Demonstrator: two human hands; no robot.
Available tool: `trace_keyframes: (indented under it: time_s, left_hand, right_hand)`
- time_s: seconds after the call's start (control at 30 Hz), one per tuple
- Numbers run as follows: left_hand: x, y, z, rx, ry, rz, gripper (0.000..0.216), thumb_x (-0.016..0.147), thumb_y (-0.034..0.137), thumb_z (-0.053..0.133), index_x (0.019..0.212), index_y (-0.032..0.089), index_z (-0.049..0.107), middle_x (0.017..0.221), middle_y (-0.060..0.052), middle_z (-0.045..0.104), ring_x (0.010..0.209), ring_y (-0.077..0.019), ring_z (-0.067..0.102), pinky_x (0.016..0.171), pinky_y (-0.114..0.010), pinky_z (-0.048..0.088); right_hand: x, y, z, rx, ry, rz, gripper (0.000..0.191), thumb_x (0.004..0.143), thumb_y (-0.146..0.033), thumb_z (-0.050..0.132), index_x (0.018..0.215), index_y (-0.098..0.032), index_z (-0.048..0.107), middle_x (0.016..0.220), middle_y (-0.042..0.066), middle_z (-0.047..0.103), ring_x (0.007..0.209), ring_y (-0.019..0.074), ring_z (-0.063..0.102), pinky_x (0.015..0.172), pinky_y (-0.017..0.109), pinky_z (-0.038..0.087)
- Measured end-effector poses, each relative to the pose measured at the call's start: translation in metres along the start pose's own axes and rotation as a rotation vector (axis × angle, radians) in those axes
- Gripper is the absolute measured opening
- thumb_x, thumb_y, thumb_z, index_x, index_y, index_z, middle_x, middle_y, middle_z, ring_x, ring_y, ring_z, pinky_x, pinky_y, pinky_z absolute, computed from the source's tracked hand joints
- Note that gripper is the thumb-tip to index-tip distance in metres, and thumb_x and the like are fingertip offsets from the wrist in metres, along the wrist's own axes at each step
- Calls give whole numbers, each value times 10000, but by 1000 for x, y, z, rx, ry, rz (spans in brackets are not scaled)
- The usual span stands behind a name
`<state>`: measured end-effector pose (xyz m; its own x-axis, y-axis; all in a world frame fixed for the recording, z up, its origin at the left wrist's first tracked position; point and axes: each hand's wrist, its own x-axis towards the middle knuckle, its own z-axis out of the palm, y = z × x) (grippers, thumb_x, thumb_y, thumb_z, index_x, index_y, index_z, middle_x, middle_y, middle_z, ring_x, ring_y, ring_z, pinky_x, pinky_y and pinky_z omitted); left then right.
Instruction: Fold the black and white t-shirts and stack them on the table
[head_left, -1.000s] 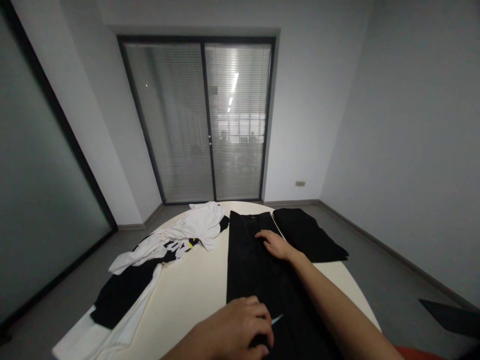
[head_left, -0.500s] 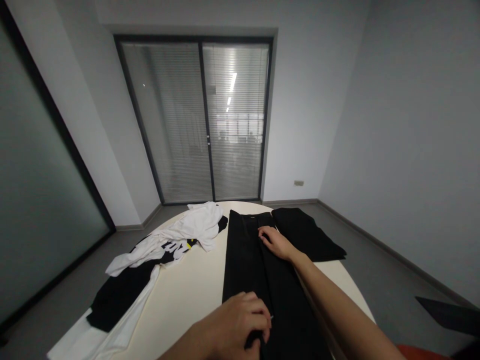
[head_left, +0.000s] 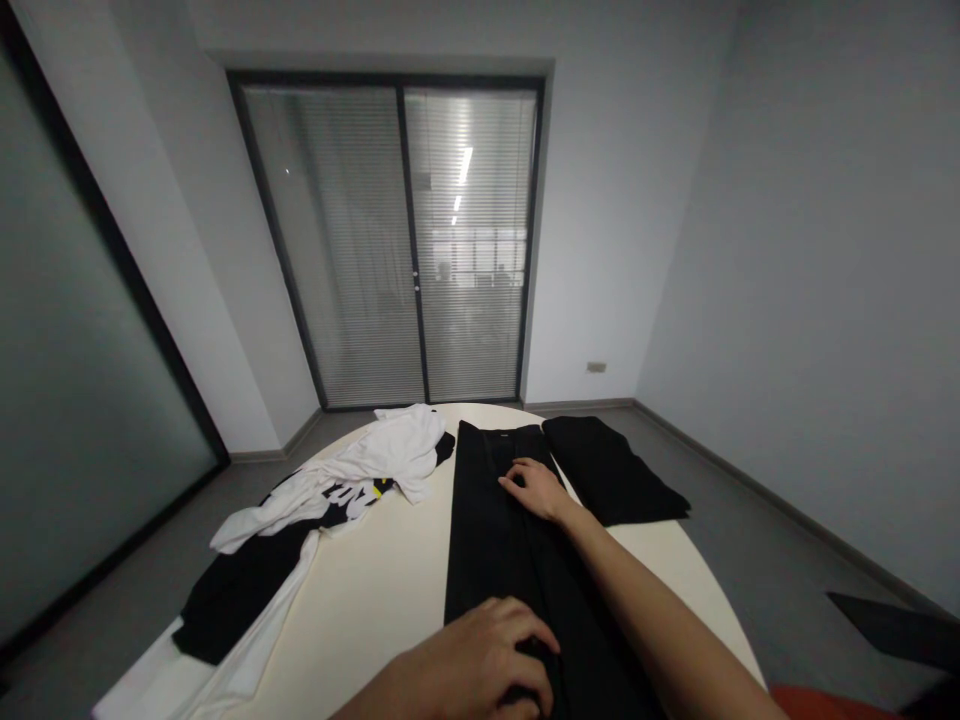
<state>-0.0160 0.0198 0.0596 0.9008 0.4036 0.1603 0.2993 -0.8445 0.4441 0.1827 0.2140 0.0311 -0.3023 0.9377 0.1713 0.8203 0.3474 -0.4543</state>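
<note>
Black trousers lie lengthwise under left hand and right hand, fingers half-curled, grip I cannot tell; black garment seems folded, white shirt unfolded.

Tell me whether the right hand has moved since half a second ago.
Yes: the right hand has shifted slightly left, judged against the dark door frame.

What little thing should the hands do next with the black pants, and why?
Maybe the right hand should gently smooth the pants along the long line running down them. That line makes the cloth look not quite flat, and the hand is already over it, just short of the waistband. The left hand is over the nearer part.
</note>
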Motion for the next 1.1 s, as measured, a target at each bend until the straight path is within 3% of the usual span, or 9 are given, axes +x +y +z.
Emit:
trace_keyframes:
  time_s: [0.13,0.27,0.43,0.53,0.63,0.77,0.87,1.03,1.1]
  left_hand:
    - [0,3,-2,-12,37,25,81,938,243,620,960,253,697,1368,-15,566,1262,-187,521,1099,-342,387]
    - [2,4,0,-19,85,61,151,980,331,571,1010,258,700,1394,-23,554,1314,-192,488,1136,-336,361]
    - [-1,-9,17,17,-19,-8,487,977,403,560,1447,325,461,1629,-76,264,1486,-340,247,1177,-523,292]
    - [-3,-16,23,33,-59,-49,578,959,347,577,1502,354,380,1656,-82,177,1486,-389,219,1157,-572,294]
    - [-4,-15,15,51,-65,-27,531,941,315,600,1452,362,461,1630,-52,264,1479,-361,257,1160,-534,303]
    - [-4,-5,-3,26,-48,0,366,946,399,603,1305,325,614,1416,-30,568,1354,-285,456,1122,-428,372]
    - [-5,-6,-10,9,38,-58,373,964,395,564,1330,320,587,1304,-24,648,1216,-221,570,1078,-385,413]
    - [-12,-26,-8,112,56,-215,730,852,463,672,1509,339,378,1651,-99,186,1477,-421,213,1136,-651,258]
    - [-14,-33,-7,98,12,-237,734,847,491,670,1507,361,377,1653,-98,180,1480,-443,185,1123,-688,240]
  right_hand:
    - [2,-13,7,27,37,136,172,842,-384,641,822,-233,722,1360,70,595,1320,322,476,1085,543,314]
    - [3,-10,3,46,84,145,129,838,-315,602,812,-213,675,1189,84,672,1116,246,617,965,372,432]
    - [-1,-2,4,7,75,90,131,811,-323,645,884,-215,658,1151,77,663,1134,263,585,998,387,400]
    - [-2,-2,9,-20,72,84,216,864,-418,606,946,-223,647,1175,79,647,1183,270,553,1033,432,369]
    - [-1,-8,8,-60,33,129,255,855,-471,613,878,-221,661,1242,96,620,1217,319,523,1019,499,365]
    - [4,-19,-1,-173,-10,158,350,811,-548,640,790,-205,705,1177,152,648,1136,395,567,930,553,413]
    - [13,-22,-6,-235,-37,179,421,836,-587,591,817,-193,739,1080,188,695,1066,402,627,897,556,442]
    - [33,-13,-4,-191,-71,249,411,825,-568,624,854,-180,759,999,203,742,1013,372,687,887,504,483]
    - [42,-8,-2,-162,-53,255,391,847,-546,607,870,-186,758,996,195,747,1011,354,694,876,469,495]
